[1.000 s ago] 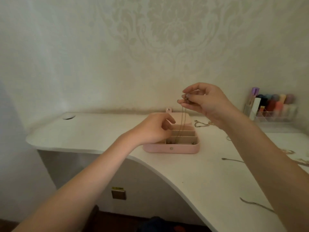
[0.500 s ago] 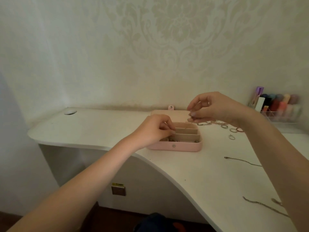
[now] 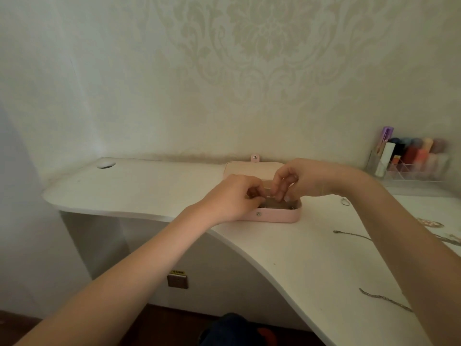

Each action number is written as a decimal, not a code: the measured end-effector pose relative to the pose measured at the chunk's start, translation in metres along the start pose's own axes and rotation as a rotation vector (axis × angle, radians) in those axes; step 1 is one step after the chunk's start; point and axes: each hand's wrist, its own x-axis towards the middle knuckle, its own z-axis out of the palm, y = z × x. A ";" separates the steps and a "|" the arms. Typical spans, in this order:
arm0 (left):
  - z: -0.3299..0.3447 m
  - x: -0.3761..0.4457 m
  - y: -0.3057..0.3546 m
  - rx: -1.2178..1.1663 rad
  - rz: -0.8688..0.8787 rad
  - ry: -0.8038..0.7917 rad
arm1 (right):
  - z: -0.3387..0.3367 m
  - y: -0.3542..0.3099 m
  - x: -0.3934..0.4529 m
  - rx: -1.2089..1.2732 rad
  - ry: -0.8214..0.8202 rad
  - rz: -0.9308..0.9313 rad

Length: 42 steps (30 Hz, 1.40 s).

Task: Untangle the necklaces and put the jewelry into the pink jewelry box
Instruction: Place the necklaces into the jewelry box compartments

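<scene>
Since the earlier frame, the right hand (image 3: 303, 179) has been lowered from above the open pink rectangular jewelry box (image 3: 274, 216) into it, fingers curled downward. The left hand (image 3: 230, 196) is held curled at the box's left edge; what is pinched cannot be told. Thin metal chains (image 3: 351, 234) are left on the white tabletop (image 3: 287, 250).
</scene>
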 end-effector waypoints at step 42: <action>0.162 0.071 0.153 -0.213 0.400 -0.164 | -0.037 0.191 -0.202 -0.152 0.639 0.813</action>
